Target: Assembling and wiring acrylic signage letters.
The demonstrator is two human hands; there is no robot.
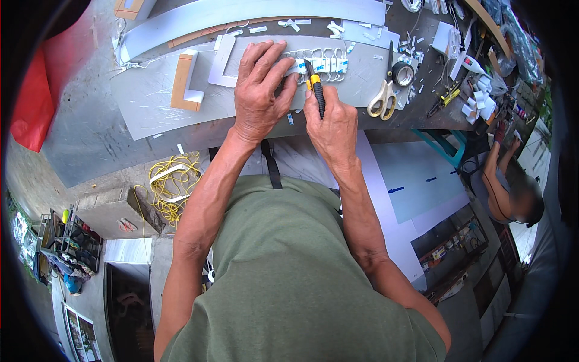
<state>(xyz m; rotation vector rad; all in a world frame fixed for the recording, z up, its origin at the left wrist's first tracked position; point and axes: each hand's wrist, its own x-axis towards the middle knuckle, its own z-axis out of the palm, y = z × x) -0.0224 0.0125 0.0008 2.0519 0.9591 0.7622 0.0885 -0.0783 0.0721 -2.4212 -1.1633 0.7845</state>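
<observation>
Now our left hand (pixel 259 90) presses flat, fingers spread, on the white module strip (pixel 322 62); our right hand's (pixel 332 123) grip pinches the yellow utility knife (pixel 315 87), scissors (pixel 383 99) at three o'clock on the bench (pixel 151 102).

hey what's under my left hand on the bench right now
Your left hand presses flat on a chain of small white modules lying on a grey sheet. The links right of your fingers show; whatever sits under the palm is covered.

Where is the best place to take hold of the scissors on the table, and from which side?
Probably by the cream handle loops of the scissors, from the near table edge: the loops point toward the person, the blades point away, and the black tape roll crowds the blade end.
</observation>
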